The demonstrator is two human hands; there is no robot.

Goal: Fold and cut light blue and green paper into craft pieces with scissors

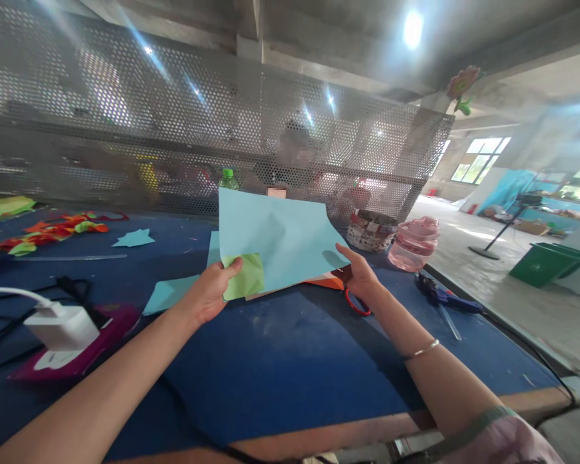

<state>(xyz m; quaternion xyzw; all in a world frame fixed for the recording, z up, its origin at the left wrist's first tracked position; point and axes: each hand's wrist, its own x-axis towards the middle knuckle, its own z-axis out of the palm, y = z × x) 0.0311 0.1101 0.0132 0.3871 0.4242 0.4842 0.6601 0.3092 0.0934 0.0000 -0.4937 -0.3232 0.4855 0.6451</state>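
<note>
A large light blue paper sheet point(280, 225) is held up off the table, tilted toward me. My left hand point(211, 290) pinches its lower left side together with a small green paper square point(247, 276), which lies over the sheet's corner. At the lower right corner, my right hand point(360, 274) grips the sheet, thumb raised and fingers underneath. Just below that hand are the red handles of scissors point(357, 303), their blades hidden. Orange paper point(326, 281) shows beneath the sheet. More light blue paper point(171, 291) lies on the table to the left.
On the blue table point(290, 367), a power strip point(77, 361) with a white charger point(62, 325) is at left. Blue star cutouts point(134, 238) and orange strips point(58, 231) lie behind. A pink bottle point(414, 243), a round container point(371, 231) and a glue gun point(447, 296) stand or lie right.
</note>
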